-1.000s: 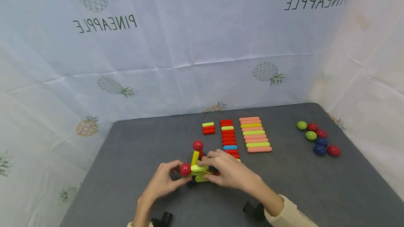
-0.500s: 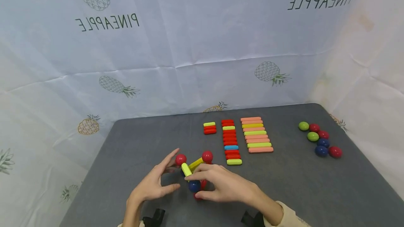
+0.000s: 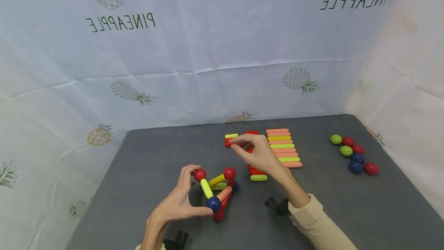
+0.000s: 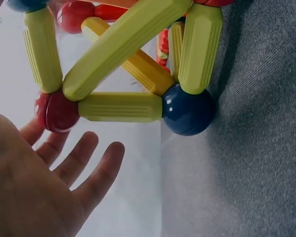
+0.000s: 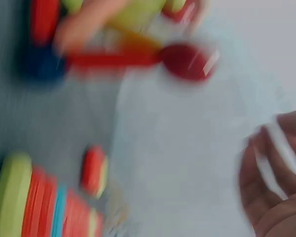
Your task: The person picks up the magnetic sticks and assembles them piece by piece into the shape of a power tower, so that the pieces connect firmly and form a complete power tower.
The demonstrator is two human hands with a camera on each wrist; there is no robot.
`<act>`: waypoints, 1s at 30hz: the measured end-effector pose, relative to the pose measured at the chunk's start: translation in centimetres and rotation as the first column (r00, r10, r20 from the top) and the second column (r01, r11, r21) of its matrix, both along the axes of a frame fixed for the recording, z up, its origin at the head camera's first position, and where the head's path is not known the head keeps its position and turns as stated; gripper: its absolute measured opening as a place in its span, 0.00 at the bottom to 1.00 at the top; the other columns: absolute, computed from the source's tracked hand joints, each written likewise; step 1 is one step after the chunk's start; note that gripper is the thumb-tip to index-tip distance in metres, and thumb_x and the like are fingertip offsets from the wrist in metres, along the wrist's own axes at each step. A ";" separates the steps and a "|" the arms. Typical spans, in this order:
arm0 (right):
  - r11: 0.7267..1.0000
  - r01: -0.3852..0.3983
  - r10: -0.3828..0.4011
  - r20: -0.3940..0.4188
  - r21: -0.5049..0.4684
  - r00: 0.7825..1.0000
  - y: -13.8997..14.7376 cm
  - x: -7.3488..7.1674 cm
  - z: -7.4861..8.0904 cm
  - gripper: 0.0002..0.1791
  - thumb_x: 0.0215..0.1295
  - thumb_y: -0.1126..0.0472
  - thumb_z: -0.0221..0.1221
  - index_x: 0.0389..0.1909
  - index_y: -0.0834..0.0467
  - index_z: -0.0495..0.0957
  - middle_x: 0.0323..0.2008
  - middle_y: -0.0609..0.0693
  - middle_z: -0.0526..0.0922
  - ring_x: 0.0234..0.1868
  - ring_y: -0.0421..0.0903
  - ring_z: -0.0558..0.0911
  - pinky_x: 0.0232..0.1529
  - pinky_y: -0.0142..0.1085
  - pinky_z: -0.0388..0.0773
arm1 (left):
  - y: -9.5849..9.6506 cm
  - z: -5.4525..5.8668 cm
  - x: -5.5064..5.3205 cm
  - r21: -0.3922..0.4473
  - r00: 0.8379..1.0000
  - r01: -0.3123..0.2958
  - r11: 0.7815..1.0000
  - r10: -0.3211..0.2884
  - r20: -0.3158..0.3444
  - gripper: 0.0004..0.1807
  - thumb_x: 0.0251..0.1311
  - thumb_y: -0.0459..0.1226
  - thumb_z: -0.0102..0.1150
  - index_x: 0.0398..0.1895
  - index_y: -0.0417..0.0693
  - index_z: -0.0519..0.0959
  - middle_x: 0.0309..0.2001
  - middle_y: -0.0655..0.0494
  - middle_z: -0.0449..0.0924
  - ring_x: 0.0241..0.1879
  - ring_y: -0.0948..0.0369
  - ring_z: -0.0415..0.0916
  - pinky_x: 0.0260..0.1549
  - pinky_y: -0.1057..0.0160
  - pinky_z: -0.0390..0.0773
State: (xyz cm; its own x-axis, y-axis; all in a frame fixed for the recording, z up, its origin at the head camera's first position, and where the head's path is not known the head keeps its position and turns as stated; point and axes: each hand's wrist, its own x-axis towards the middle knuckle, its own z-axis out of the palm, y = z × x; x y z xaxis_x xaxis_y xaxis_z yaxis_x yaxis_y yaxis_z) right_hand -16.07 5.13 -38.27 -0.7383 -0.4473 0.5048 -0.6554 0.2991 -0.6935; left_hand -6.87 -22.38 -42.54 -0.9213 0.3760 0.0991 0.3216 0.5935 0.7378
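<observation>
A magnetic ball-and-stick frame [image 3: 217, 180] stands on the table in front of me, built from red and blue balls joined by lime, yellow, orange and red sticks. My left hand [image 3: 176, 204] spans its left side, with fingers at the upper red ball [image 3: 200, 174] and thumb at the front blue ball [image 3: 213, 203]. From the left wrist, a lower red ball [image 4: 58, 111] lies against the fingers; the thumb is out of that view. My right hand [image 3: 258, 153] is off the frame, empty, fingers bent above the row of red sticks [image 3: 256, 172], partly covering it.
Right of that row lies a column of orange, lime and yellow sticks [image 3: 282, 150]. A small group of lime and red sticks [image 3: 231, 136] sits farther back. Loose green, red and blue balls [image 3: 355, 167] cluster at the right. A pineapple-print cloth hangs behind the dark table [image 3: 156, 153].
My right hand has left the frame and moved up and right over the stick rows. My left hand has closed in on the frame, thumb reaching the blue ball.
</observation>
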 end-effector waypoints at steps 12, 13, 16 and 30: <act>0.755 0.019 -0.113 0.101 0.656 0.988 -3.5 -6.8 -4.7 0.21 0.70 0.67 0.62 0.63 0.61 0.79 0.63 0.59 0.81 0.61 0.59 0.78 0.53 0.48 0.82 | 0.3 0.5 0.1 0.021 1.000 -0.018 1.000 0.018 0.023 0.61 0.44 0.57 0.77 0.78 0.51 0.52 0.74 0.48 0.51 0.71 0.51 0.53 0.65 0.38 0.72; 0.742 0.021 -0.121 0.104 0.670 0.987 -3.6 -6.9 -4.8 0.21 0.70 0.68 0.61 0.63 0.61 0.79 0.63 0.59 0.81 0.61 0.59 0.78 0.51 0.47 0.83 | 0.5 0.5 0.1 0.014 0.999 -0.027 1.000 0.026 0.030 0.61 0.44 0.58 0.77 0.77 0.50 0.52 0.74 0.47 0.50 0.72 0.50 0.52 0.65 0.35 0.71; 0.724 0.026 -0.137 0.108 0.689 0.985 -3.9 -7.2 -4.9 0.21 0.69 0.67 0.62 0.62 0.60 0.80 0.59 0.59 0.82 0.59 0.59 0.79 0.48 0.46 0.83 | 0.8 0.7 0.1 -0.004 0.998 -0.044 0.999 0.044 0.035 0.59 0.44 0.58 0.76 0.76 0.50 0.55 0.75 0.47 0.50 0.73 0.48 0.51 0.65 0.31 0.69; 0.850 0.000 -0.087 0.140 0.526 0.986 -3.9 -6.3 -5.3 0.16 0.64 0.73 0.65 0.52 0.64 0.86 0.50 0.58 0.89 0.54 0.55 0.85 0.53 0.45 0.85 | -0.9 0.5 -0.1 0.016 0.997 0.024 1.000 -0.022 -0.072 0.56 0.51 0.53 0.73 0.81 0.64 0.52 0.80 0.55 0.55 0.73 0.55 0.57 0.64 0.42 0.75</act>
State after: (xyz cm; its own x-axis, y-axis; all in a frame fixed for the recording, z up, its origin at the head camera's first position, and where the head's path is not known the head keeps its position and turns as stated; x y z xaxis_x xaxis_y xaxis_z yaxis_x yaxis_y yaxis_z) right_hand -22.35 1.24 -43.58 -0.8114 -0.5783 0.0851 -0.5324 0.6711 -0.5160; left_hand -6.96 -23.25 -42.07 -0.9027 0.3948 0.1713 0.3875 0.5728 0.7223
